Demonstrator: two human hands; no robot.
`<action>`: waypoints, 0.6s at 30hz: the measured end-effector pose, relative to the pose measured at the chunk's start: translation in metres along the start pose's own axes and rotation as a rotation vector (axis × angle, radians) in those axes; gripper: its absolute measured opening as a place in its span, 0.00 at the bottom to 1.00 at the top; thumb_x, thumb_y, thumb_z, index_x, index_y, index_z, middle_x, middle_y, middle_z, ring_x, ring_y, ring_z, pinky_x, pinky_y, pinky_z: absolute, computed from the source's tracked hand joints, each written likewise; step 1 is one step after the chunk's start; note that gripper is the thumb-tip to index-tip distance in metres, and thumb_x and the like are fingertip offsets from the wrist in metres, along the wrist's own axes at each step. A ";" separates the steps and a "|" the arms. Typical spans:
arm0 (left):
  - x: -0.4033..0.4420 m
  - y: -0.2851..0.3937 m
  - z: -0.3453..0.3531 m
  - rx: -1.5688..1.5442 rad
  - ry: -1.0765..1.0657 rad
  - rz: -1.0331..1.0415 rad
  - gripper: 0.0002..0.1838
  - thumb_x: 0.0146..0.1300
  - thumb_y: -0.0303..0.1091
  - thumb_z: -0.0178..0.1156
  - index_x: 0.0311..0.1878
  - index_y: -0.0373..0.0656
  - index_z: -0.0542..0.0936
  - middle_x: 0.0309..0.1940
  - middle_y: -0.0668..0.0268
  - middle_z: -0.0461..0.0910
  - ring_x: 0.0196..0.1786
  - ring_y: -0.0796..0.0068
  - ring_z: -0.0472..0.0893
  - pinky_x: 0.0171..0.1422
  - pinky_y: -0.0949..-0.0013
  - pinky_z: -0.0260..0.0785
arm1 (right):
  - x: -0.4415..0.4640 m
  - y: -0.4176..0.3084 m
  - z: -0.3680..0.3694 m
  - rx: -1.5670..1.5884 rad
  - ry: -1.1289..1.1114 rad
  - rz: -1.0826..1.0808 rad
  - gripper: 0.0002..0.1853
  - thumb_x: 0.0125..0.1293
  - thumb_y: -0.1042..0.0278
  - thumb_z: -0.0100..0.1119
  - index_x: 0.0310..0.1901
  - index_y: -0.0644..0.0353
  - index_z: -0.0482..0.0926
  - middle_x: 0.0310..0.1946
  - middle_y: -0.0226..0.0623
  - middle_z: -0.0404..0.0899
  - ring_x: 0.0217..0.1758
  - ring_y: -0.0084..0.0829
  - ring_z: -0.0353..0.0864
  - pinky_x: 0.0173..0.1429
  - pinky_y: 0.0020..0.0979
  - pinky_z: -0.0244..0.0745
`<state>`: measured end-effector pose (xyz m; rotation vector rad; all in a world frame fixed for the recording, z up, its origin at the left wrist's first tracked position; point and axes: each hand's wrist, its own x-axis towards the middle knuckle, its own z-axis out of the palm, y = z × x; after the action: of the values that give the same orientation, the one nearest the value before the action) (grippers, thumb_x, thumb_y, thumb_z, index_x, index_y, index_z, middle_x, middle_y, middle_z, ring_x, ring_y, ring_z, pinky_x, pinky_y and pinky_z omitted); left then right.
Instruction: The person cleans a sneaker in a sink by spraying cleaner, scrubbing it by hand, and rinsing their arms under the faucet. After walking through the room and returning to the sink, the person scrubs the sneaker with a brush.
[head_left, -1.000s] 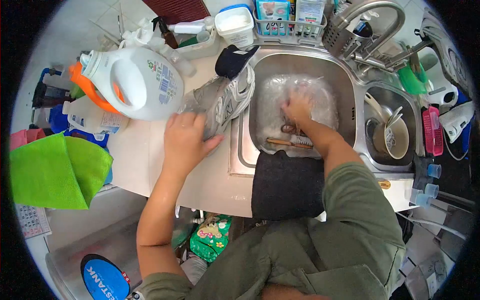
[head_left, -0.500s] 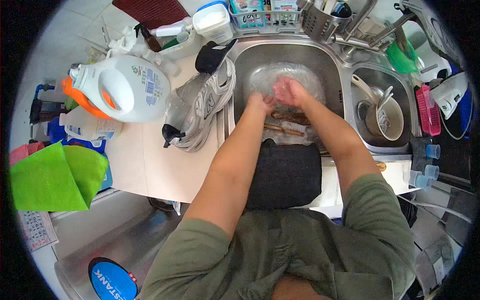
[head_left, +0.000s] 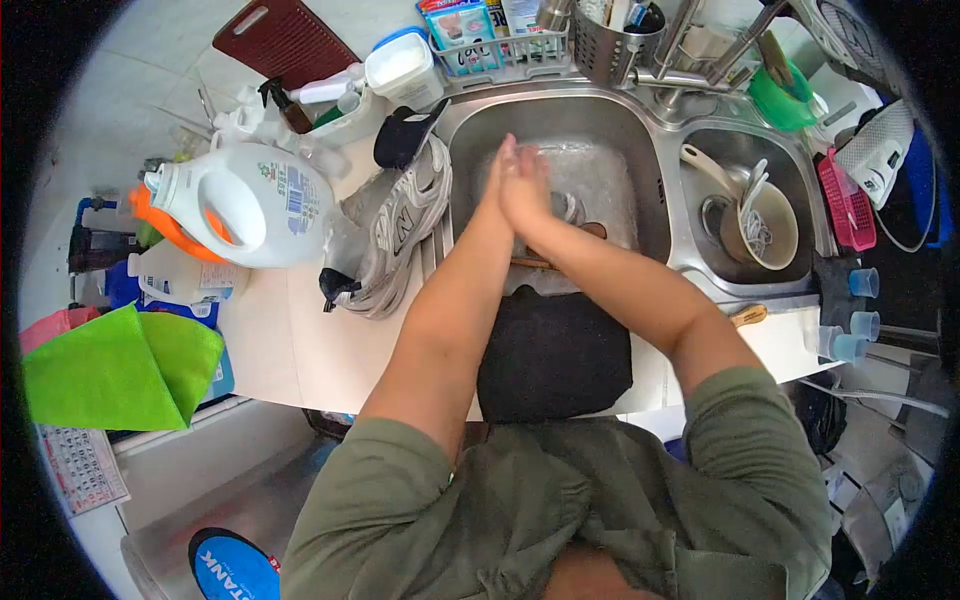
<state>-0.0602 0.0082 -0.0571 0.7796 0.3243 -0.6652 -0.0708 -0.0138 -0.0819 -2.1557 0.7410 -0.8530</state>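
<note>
Over the large left basin of the steel sink (head_left: 655,150), my left hand (head_left: 501,172) and my right hand (head_left: 526,188) are pressed together, palm to palm. Fingers on both are stretched out and point away from me; part of the left hand is hidden behind the right. Neither holds anything that I can see. Below them, clear water or plastic (head_left: 600,170) lies on the basin floor. A brown stick-like handle (head_left: 533,263) shows under my forearms, mostly hidden. Folded black cloth (head_left: 555,355) lies over the counter's front edge.
Left on the counter lie a bundled silver-grey item with black ends (head_left: 405,220) and a large white detergent jug (head_left: 265,205). The right basin holds a cream pot (head_left: 780,235) with utensils. A caddy (head_left: 510,55) and a steel utensil holder (head_left: 612,48) stand behind the sink.
My hands have come together and moved left and farther back in the basin; before, they were apart with the right palm turned up. The view has shifted slightly.
</note>
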 end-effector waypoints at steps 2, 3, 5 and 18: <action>0.007 -0.010 -0.011 -0.330 -0.429 -0.100 0.32 0.67 0.57 0.35 0.61 0.40 0.65 0.57 0.53 0.69 0.60 0.51 0.67 0.69 0.51 0.50 | 0.033 0.053 0.003 -0.245 -0.267 -0.465 0.21 0.64 0.52 0.43 0.42 0.61 0.79 0.50 0.50 0.75 0.56 0.51 0.71 0.58 0.48 0.65; -0.005 -0.010 -0.007 -0.278 -0.493 -0.137 0.30 0.68 0.54 0.34 0.61 0.39 0.65 0.58 0.54 0.69 0.62 0.53 0.66 0.70 0.51 0.46 | 0.061 0.067 0.012 0.065 -0.506 0.187 0.20 0.63 0.53 0.44 0.38 0.60 0.81 0.44 0.50 0.78 0.47 0.51 0.78 0.51 0.45 0.71; -0.002 -0.006 -0.031 -0.227 -0.123 -0.106 0.28 0.69 0.52 0.34 0.61 0.39 0.64 0.58 0.54 0.69 0.62 0.54 0.66 0.69 0.51 0.45 | 0.089 0.101 -0.004 -0.131 -0.706 0.194 0.20 0.64 0.53 0.44 0.36 0.60 0.81 0.41 0.48 0.80 0.42 0.51 0.80 0.48 0.43 0.73; 0.067 -0.026 -0.073 -0.478 -0.023 -0.198 0.25 0.65 0.47 0.42 0.57 0.37 0.66 0.54 0.52 0.68 0.52 0.48 0.71 0.62 0.45 0.57 | 0.020 0.048 0.031 0.032 -0.460 0.214 0.25 0.60 0.52 0.46 0.48 0.67 0.74 0.52 0.57 0.70 0.57 0.47 0.69 0.60 0.47 0.61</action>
<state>-0.0290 0.0195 -0.1543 0.2850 0.5205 -0.7441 -0.0467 -0.0445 -0.1287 -2.0862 0.6937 -0.2394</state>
